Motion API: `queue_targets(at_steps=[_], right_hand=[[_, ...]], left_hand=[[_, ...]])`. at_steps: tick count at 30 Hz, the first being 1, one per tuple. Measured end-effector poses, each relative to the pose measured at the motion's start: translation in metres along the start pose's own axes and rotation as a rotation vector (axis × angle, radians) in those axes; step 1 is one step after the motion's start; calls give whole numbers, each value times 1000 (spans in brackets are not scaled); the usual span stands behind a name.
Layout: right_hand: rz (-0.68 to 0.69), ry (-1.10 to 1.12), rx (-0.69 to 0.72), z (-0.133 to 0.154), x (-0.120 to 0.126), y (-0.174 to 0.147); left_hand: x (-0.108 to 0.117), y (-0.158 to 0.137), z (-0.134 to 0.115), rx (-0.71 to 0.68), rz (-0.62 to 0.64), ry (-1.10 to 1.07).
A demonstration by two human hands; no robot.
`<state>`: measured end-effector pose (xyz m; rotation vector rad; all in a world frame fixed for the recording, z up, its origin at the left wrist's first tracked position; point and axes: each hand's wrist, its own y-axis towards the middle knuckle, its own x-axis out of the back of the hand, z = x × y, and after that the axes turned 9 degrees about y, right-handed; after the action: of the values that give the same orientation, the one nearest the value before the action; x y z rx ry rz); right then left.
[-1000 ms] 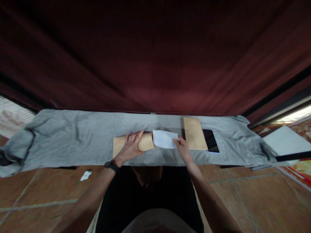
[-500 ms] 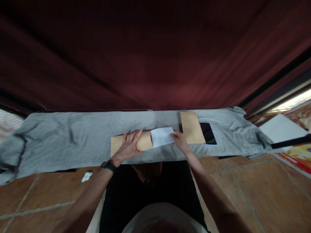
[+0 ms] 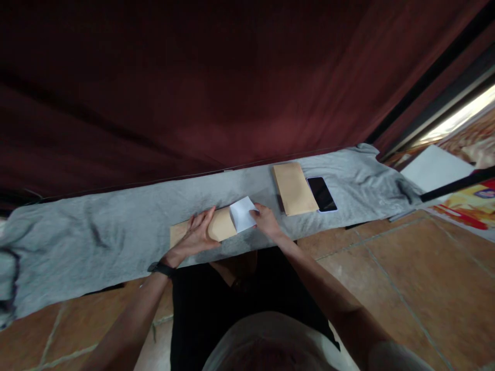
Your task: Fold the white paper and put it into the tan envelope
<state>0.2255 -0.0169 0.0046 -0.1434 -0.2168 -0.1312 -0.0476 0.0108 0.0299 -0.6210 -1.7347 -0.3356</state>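
We note a kraft envelope [image 3: 225, 225] flat on grey cloth [image 3: 131, 221], white paper [image 3: 242, 213] partly out of its mouth; depth inside hidden. Our left hand [image 3: 198, 233] lies spread over the envelope; our right [image 3: 266, 219] pinches the paper's outer end. Phone [image 3: 322, 194] beside stacked kraft envelopes [image 3: 296, 189], contents unseen.
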Motion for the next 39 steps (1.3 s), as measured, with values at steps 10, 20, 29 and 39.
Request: queue_targets(at_steps=[10,20,29,39], right_hand=[[42,-46,4,-8,-16,-11],[71,-97,11,-3,-39,-16],[4,-134,-31,-2,-38,-15],[-58,-92,-25,-4,-41,-20]], left_hand=[[-1,0,-7,-34,-65,28],[0,7,-23,-101,-128,78],[-1,7,-26,-100,-105,98],[-1,7,-27,-110,-116,128]])
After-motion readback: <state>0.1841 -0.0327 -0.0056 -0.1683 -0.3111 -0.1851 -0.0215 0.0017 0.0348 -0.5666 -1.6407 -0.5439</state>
